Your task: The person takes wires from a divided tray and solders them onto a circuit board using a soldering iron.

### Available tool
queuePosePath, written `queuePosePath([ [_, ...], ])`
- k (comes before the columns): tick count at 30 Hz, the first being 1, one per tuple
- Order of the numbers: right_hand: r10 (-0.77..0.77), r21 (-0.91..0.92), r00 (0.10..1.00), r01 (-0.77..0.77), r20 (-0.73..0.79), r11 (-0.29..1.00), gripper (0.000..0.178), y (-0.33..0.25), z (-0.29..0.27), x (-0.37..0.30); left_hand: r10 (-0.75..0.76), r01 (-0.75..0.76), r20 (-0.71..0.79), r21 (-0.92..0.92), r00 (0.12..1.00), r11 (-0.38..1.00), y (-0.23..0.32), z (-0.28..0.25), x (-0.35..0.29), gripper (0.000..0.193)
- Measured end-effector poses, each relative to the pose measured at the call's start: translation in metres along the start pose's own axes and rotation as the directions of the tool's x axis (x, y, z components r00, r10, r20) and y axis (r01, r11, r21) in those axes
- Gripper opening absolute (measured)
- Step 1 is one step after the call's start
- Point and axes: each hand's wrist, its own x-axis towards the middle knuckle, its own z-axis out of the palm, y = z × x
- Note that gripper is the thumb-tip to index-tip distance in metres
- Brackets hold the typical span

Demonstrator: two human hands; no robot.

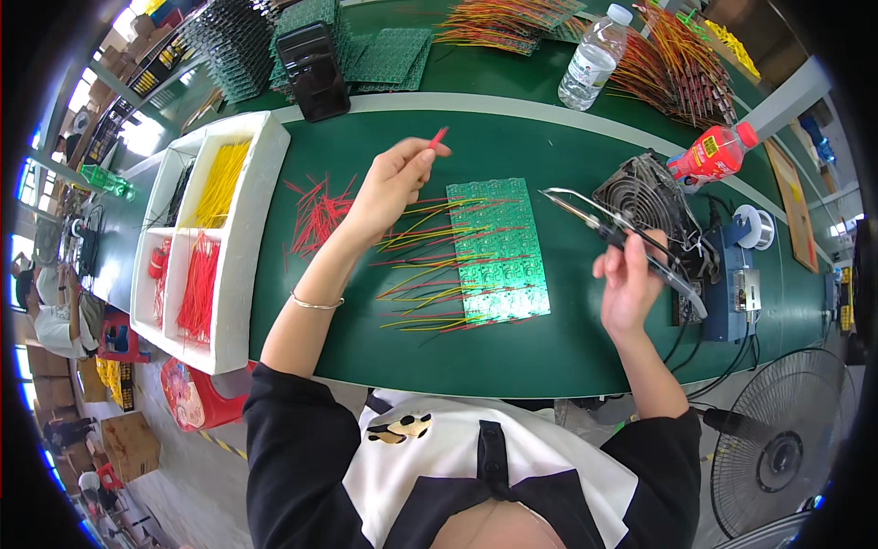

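My left hand (389, 188) is raised above the table, left of the green circuit board panel (501, 265). Its closed fingers pinch red wires (439, 137), whose ends stick out past the fingertips. Below and left of it lies a loose pile of red wires (320, 218). My right hand (631, 288) grips a soldering iron (660, 266) with a thin bent metal tube alongside; the tip points up-left, apart from the panel. Rows of red, yellow and black wires (416, 242) stick out leftward from the panel, which lies flat.
A white foam box (265, 174) with sorted wires stands at left. A black fan (645, 197), a red bottle (718, 151), a solder spool (754, 229) and a blue soldering unit (722, 288) crowd the right. A clear bottle (594, 59) and stacked boards (229, 46) stand behind.
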Motion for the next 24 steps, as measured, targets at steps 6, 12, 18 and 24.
queuePosePath([
  [6, 0.081, 0.029, 0.996, -0.081, 0.023, 0.996, 0.017, 0.044, 0.015, 0.028, -0.041, 0.023, -0.147, -0.12, 0.988, 0.992, -0.01, 0.009, 0.014, 0.014],
  [12, 0.155, 0.046, 0.988, -0.154, -0.007, 0.987, 0.018, 0.057, 0.014, 0.035, -0.038, 0.047, -0.141, 0.061, 0.989, 0.997, -0.019, 0.006, 0.014, 0.009],
  [18, 0.181, 0.055, 0.983, -0.181, 0.001, 0.982, 0.017, 0.056, 0.016, 0.035, -0.073, 0.069, -0.101, -0.039, 0.992, 0.997, -0.026, 0.003, 0.014, 0.01],
  [24, 0.172, 0.022, 0.985, -0.172, 0.007, 0.985, 0.017, 0.056, 0.017, 0.033, -0.031, 0.002, -0.136, -0.209, 0.99, 0.978, -0.028, 0.006, 0.013, 0.012],
])
